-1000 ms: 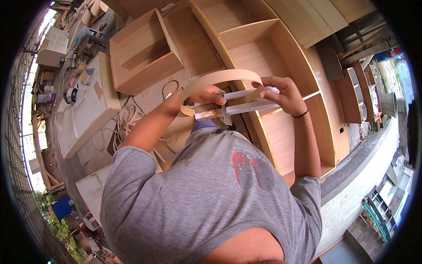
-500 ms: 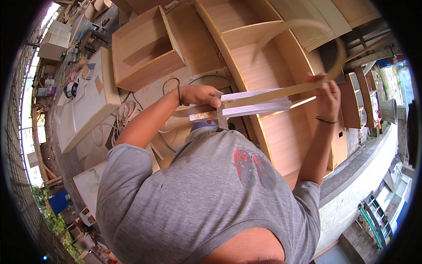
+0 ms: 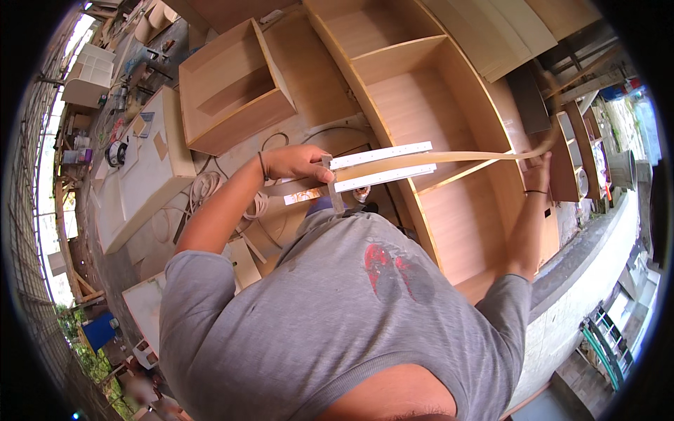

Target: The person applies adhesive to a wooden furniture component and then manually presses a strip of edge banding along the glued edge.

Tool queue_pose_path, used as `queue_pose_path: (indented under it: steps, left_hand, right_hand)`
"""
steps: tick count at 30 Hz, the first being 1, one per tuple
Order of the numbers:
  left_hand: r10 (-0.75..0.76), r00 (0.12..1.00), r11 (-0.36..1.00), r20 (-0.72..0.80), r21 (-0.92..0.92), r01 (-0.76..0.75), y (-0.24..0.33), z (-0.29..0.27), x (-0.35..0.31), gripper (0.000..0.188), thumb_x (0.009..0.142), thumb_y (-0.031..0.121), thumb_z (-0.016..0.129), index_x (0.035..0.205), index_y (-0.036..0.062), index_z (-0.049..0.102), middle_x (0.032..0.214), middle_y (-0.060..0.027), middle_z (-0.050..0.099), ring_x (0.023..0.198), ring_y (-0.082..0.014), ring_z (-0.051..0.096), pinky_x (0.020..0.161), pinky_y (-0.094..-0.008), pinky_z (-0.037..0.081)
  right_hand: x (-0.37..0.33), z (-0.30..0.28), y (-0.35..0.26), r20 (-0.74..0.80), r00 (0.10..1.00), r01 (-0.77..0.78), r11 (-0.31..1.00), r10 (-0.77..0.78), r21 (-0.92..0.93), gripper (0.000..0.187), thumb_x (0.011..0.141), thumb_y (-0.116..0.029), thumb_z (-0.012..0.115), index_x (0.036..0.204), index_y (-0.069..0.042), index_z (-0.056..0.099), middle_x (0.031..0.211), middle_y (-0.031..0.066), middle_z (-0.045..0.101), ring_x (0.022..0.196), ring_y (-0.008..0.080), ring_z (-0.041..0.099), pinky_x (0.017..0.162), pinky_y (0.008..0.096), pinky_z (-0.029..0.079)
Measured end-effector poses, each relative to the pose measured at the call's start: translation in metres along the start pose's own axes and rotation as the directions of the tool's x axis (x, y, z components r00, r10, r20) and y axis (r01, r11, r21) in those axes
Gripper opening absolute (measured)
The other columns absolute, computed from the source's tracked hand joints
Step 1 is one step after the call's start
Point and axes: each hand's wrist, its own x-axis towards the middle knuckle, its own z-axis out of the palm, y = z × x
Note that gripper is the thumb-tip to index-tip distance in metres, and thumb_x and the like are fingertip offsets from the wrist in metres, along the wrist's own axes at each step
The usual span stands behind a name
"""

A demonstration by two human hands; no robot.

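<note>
My left hand (image 3: 298,163) is closed at the end of a jig with two white rails (image 3: 382,154), its thumb against a grey crosspiece (image 3: 333,184). A long, thin tan strip, which looks like edge banding (image 3: 435,158), runs between the rails and off to the right. At its far stretch my right hand (image 3: 538,168) is closed on the strip, arm extended. Past that hand the strip curls upward. A printed white piece (image 3: 302,197) sticks out on the left side of the crosspiece. My left fingers partly hide the jig's end.
A long open wooden cabinet (image 3: 421,105) lies beneath the strip. A smaller wooden box (image 3: 232,84) stands to the far left, beside a pale bench-like panel (image 3: 144,168). Coiled strips (image 3: 207,186) lie near my left forearm. A low wall (image 3: 583,281) runs along the right.
My right hand has moved outward to the right, drawing the strip straighter. The strip's wide loop above the cabinet has swung away to the right. My left hand and the jig have shifted slightly left.
</note>
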Motion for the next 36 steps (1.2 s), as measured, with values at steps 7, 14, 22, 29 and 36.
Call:
queue_pose_path:
  steps: [7, 14, 22, 29, 36]
  left_hand:
    - [-0.012, 0.991, 1.000, -0.136, -0.028, 0.009, 0.008, 0.016, 0.006, 0.056, 0.084, 0.042, 0.065, 0.117, -0.0023, 0.055, 0.109, -0.0060, 0.061, 0.100, -0.0112, 0.053, 0.089, -0.0254, 0.042]
    - [0.043, 0.981, 0.998, -0.189, -0.039, -0.051, 0.013, 0.030, 0.024, 0.050, 0.085, 0.037, 0.065, 0.115, -0.0009, 0.053, 0.104, -0.0039, 0.059, 0.094, -0.0090, 0.053, 0.084, -0.0251, 0.043]
    - [0.298, 0.919, 0.955, -0.257, 0.085, -0.286, 0.034, 0.048, 0.022, 0.049, 0.084, 0.039, 0.065, 0.113, -0.0004, 0.055, 0.101, -0.0038, 0.060, 0.095, -0.0098, 0.054, 0.083, -0.0261, 0.044]
    - [0.181, 0.948, 0.981, -0.260, -0.022, -0.193, 0.019, 0.049, 0.026, 0.059, 0.079, 0.033, 0.072, 0.126, 0.0033, 0.049, 0.113, -0.0090, 0.059, 0.107, -0.0151, 0.052, 0.094, -0.0308, 0.040]
    - [-0.016, 0.989, 0.998, -0.146, -0.058, 0.008, 0.001, 0.030, 0.027, 0.061, 0.081, 0.034, 0.069, 0.127, 0.0008, 0.048, 0.116, -0.0098, 0.058, 0.106, -0.0149, 0.051, 0.093, -0.0285, 0.040]
  right_hand:
    - [-0.135, 0.099, 0.197, 0.070, 0.935, -0.347, 0.853, 0.348, 0.391, 0.059, 0.088, -0.065, 0.036, 0.066, -0.012, 0.052, 0.066, 0.0024, 0.051, 0.064, 0.0166, 0.047, 0.059, 0.0332, 0.038]
    - [-0.225, 0.252, 0.144, 0.435, 0.899, -0.178, 0.861, -0.055, 0.477, 0.058, 0.090, -0.053, 0.047, 0.126, -0.007, 0.046, 0.124, 0.0061, 0.052, 0.115, 0.0221, 0.047, 0.099, 0.0429, 0.033]
    - [-0.192, 0.230, 0.111, 0.459, 0.871, 0.116, 0.981, -0.175, 0.153, 0.055, 0.090, -0.034, 0.056, 0.132, 0.001, 0.043, 0.124, 0.0116, 0.055, 0.119, 0.0222, 0.047, 0.100, 0.0392, 0.037]
    - [-0.204, 0.240, 0.056, 0.827, 0.548, 0.617, 0.729, -0.128, -0.296, 0.040, 0.077, -0.018, 0.071, 0.115, -0.006, 0.063, 0.125, 0.0070, 0.057, 0.130, 0.0257, 0.037, 0.106, 0.0430, 0.027]
    - [-0.229, 0.259, 0.016, 0.905, 0.425, 0.669, 0.684, -0.030, -0.291, 0.037, 0.074, -0.019, 0.074, 0.107, -0.004, 0.065, 0.104, 0.0082, 0.066, 0.112, 0.0246, 0.054, 0.101, 0.0393, 0.034]
